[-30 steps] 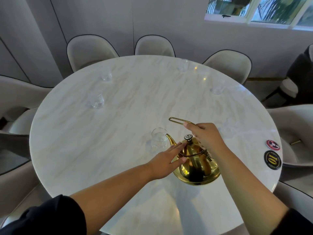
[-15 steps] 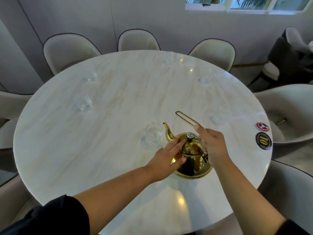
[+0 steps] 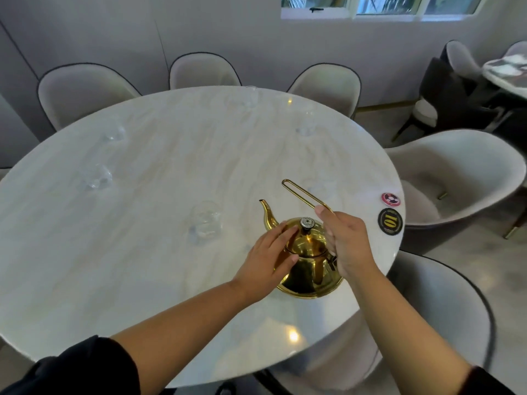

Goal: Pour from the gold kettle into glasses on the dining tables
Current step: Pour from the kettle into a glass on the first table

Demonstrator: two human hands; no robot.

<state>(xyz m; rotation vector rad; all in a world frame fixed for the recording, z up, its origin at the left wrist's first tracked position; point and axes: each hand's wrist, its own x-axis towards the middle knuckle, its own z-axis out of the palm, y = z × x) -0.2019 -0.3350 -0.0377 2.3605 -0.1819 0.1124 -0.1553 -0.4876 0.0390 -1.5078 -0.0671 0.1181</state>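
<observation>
**Kettle upright beside the nearest glass, no pour under way**

The shiny gold metal kettle (image 3: 309,260) stood upright near the right-hand near edge of the round white marble table (image 3: 142,266). Its curved spout (image 3: 268,213) pointed toward a clear drinking glass (image 3: 206,222) just beside it. The right hand (image 3: 346,242) had its grip closed round the lower end of the thin wire handle (image 3: 302,193), thumb up along the wire. The left hand (image 3: 266,259) lay flat-fingered on the lid beside the dark knob (image 3: 306,223), holding nothing.

With the kettle level, nothing was flowing. Motion blur hid whether the nearest glass held liquid.

At least 4 more glasses sat well apart round the rim, among them 1 at the left (image 3: 98,178) and 1 at the far side (image 3: 251,94). Their fill could not be read either, so most of the round probably remained. A black disc marked 10 (image 3: 389,221) and a red disc (image 3: 390,198) lay at the right edge, with pale upholstered chairs (image 3: 456,178) around.
</observation>
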